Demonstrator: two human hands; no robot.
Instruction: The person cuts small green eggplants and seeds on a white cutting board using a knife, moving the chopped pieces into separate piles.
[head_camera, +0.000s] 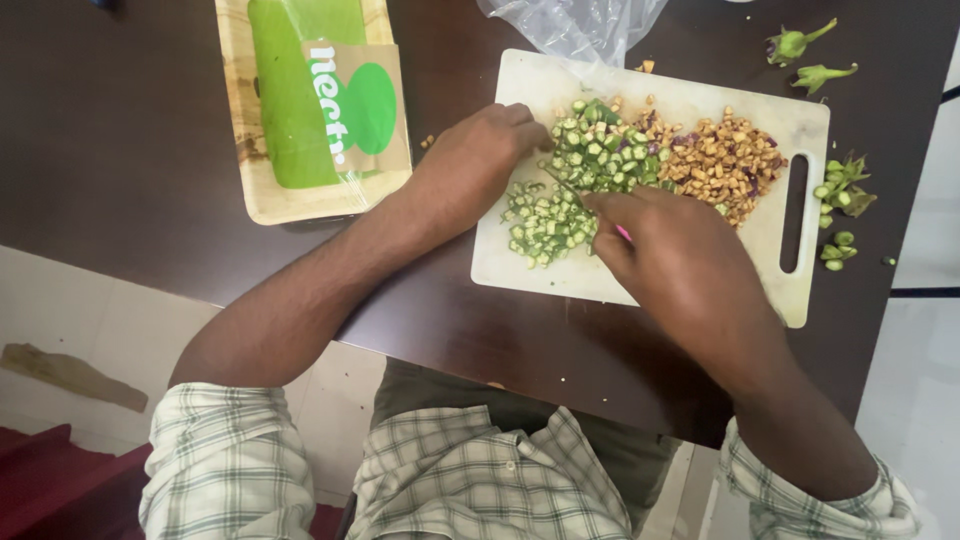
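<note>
A white cutting board lies on a dark brown table. On it sit a heap of sliced green okra and a pile of diced brownish pieces with purple skin. My right hand grips a knife with a pink handle; its blade lies across the okra slices. My left hand rests at the board's left edge, fingers curled against the okra heap, steadying what is under them.
A tray wrapped in clear film with a green and tan label lies left of the board. A clear plastic bag sits behind the board. Eggplant stems and okra tops lie right of it.
</note>
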